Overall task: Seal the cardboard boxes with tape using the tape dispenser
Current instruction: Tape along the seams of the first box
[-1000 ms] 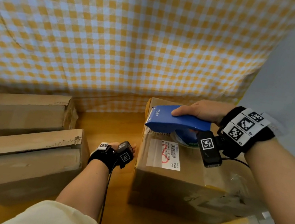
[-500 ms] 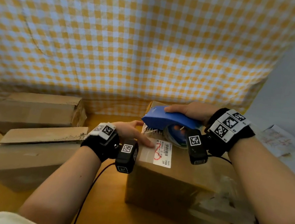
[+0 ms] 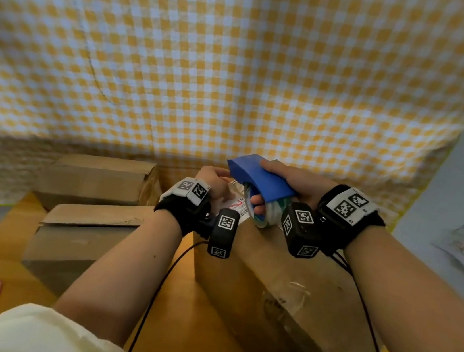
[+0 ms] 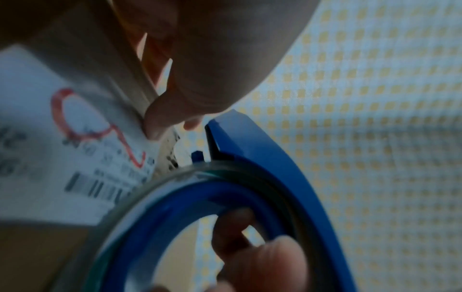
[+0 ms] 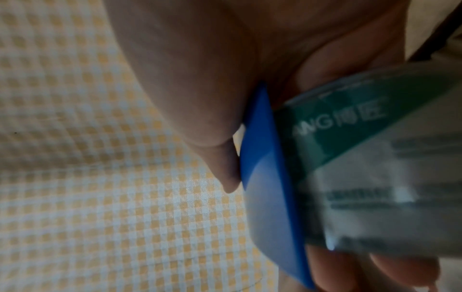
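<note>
On the tape roll (image 5: 350, 126), "ANG" and two Chinese characters can be read in white. The print on the box label (image 4: 75, 158) is too blurred to be read.

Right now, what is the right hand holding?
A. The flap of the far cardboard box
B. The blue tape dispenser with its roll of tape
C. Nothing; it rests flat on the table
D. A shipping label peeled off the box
B: the right hand grips the blue tape dispenser above the labelled box, its fingers reaching through the roll's core.
</note>
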